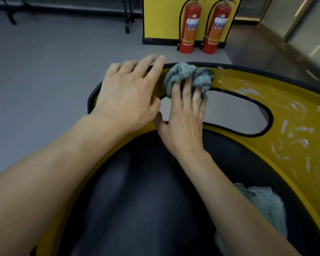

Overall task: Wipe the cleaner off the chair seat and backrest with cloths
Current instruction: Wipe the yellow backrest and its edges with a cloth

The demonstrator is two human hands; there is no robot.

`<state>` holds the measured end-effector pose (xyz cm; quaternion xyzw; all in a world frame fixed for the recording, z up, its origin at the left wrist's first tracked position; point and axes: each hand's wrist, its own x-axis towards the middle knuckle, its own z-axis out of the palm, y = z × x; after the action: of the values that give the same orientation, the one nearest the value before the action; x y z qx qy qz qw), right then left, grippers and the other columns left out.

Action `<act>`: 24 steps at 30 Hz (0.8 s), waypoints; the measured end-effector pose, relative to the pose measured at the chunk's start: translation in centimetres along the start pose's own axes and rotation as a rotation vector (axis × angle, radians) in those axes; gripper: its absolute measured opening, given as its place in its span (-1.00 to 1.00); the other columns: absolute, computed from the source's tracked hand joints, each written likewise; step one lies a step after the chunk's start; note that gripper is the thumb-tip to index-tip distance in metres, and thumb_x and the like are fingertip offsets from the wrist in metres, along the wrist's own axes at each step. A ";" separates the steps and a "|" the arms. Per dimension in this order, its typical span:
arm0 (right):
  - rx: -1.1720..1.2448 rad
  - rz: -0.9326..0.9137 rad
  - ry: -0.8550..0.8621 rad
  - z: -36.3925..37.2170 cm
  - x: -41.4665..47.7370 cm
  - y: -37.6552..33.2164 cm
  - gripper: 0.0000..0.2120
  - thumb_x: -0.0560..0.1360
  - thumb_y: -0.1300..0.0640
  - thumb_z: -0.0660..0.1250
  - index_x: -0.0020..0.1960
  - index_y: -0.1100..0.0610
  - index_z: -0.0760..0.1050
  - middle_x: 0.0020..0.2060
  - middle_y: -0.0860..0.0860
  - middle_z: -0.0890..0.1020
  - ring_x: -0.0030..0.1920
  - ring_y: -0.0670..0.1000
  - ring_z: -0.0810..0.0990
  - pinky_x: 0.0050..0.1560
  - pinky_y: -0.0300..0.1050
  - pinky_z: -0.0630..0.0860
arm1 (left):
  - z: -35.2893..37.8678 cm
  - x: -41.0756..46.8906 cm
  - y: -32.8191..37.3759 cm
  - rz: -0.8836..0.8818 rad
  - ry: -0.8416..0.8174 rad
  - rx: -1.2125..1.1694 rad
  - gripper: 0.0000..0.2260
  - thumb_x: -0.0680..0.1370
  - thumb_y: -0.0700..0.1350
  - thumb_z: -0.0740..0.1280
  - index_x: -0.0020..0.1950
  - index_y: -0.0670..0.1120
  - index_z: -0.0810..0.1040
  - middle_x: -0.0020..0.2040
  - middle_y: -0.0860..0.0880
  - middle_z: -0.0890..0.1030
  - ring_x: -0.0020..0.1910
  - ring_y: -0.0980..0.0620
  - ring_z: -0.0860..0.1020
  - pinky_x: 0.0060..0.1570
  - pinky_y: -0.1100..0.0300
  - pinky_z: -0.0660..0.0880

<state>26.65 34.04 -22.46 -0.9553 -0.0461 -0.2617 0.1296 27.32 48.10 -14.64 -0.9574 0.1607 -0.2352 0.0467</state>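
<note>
2 cloths in play here: the bunched-up cloth (185, 74), grey-green, sits on the top edge of the yellow backrest (266, 85), just above the black-trimmed handle cutout (270, 117). The right hand (181, 126) has it pinned there, fingers stretched out fairly straight with the tips sunk into the folds, so pressing rather than gripping. The spare cloth (266, 204) lies on the black seat (137, 191) at lower right, partly hidden behind the right forearm. The left hand (126, 93) rests flat on the backrest's top edge just left of the bunched-up cloth, fingers straight, holding nothing. White cleaner streaks (299, 133) are smeared all over the right part of the backrest. Behind the chair there's grey floor (44, 61) and 2 red fire extinguishers (189, 28) standing against a yellow pillar (161, 17).
</note>
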 end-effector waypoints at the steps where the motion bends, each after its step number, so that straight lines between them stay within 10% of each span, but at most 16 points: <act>1: -0.003 -0.003 0.008 -0.1 0.2 0.0 -0.18 0.53 -0.14 0.31 0.62 0.12 0.00 0.62 0.16 0.01 0.57 0.27 0.05 0.56 0.31 -0.05 | 0.0 0.0 0.0 0.003 0.000 0.006 -0.31 0.53 0.09 0.14 0.64 -0.05 0.09 0.59 -0.10 0.28 0.44 -0.19 0.37 0.31 -0.09 0.30; 18: -0.053 -0.034 0.073 -2.0 2.7 -0.7 -0.10 0.53 -0.10 0.34 0.65 0.14 -0.12 0.64 0.12 -0.11 0.61 0.25 -0.12 0.56 0.33 -0.02 | -0.3 0.0 0.1 -0.001 -0.027 0.032 -0.31 0.50 0.11 0.08 0.63 -0.05 0.13 0.57 -0.13 0.31 0.42 -0.21 0.40 0.33 -0.08 0.29; 24: -0.112 -0.015 -0.058 0.7 -0.8 1.3 -0.21 0.44 -0.03 0.39 0.58 0.13 0.16 0.58 0.17 0.20 0.53 0.27 0.18 0.52 0.36 0.08 | -0.3 -0.1 0.0 0.002 -0.027 0.003 -0.33 0.54 0.06 0.20 0.64 -0.02 0.10 0.58 -0.11 0.29 0.42 -0.19 0.39 0.33 -0.08 0.29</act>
<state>26.53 32.96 -23.74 -0.9679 -0.0422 -0.2370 0.0725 27.10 48.18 -14.38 -0.9603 0.1606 -0.2226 0.0504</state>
